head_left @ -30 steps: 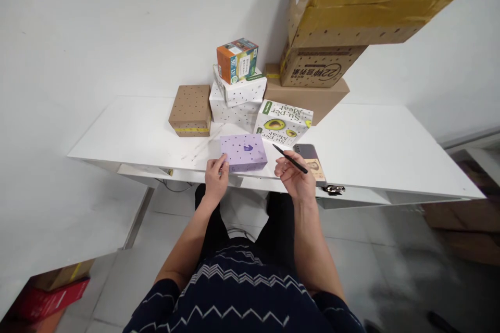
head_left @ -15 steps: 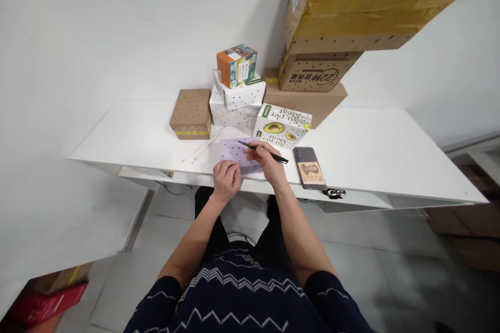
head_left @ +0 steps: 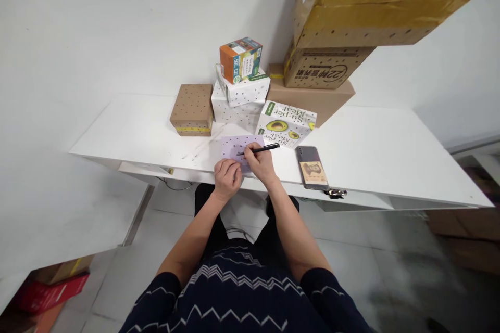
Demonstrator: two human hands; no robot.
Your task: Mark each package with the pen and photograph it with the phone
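A small purple sheet of paper (head_left: 230,144) with dark dots lies on the white desk (head_left: 144,130), near its front edge. My right hand (head_left: 261,164) is closed around a black pen (head_left: 267,148). The pen's tip points left and rests on or just above the sheet; I cannot tell which. At the sheet's lower left edge, my left hand (head_left: 227,178) has its fingers curled together and holds the paper against the desk. Part of the sheet is hidden under both hands.
Behind the paper stand a brown carton (head_left: 192,109), stacked white boxes (head_left: 238,113) topped by an orange box (head_left: 241,60), and an avocado-printed box (head_left: 287,124). Large taped cartons (head_left: 371,15) tower at the back right. A phone (head_left: 311,166) lies right of my right hand.
My right hand has moved slightly down and left, bringing the pen's tip lower on the sheet. The pen's back end now points more level. My left hand stays in place.
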